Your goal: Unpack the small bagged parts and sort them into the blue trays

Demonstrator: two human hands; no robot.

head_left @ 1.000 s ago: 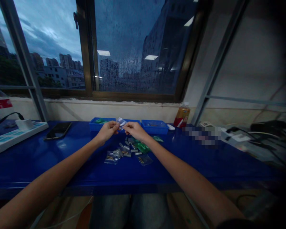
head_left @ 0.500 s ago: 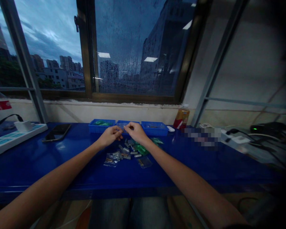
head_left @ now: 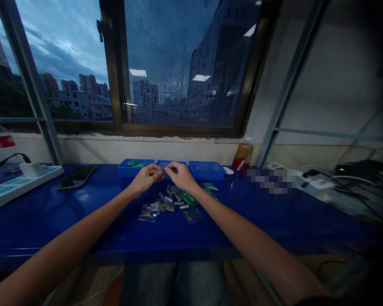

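My left hand [head_left: 148, 175] and my right hand [head_left: 179, 175] meet above the table, fingertips pinched close together. Between them is something small and see-through that looks like a clear plastic bag [head_left: 163, 169]; its details are too small to tell. Under and in front of the hands lies a loose pile of small metal cylinders [head_left: 169, 199]. Green plastic bags [head_left: 189, 199] sit beside the pile, partly behind my right wrist. Nearer to me are a clear bag with brass-coloured pins [head_left: 147, 212] and a second such bag [head_left: 193, 215].
Three blue bins line the back: the left bin [head_left: 127, 171] with green bags, the middle bin [head_left: 161, 162] partly hidden, the right bin [head_left: 207, 174]. A phone [head_left: 76, 177] and a power strip [head_left: 25, 185] lie left. A drink bottle [head_left: 243, 155] stands at the back right.
Both hands have barely moved; the fingertips stay together, and the left fingers have shifted slightly. The pile and bags lie as before.
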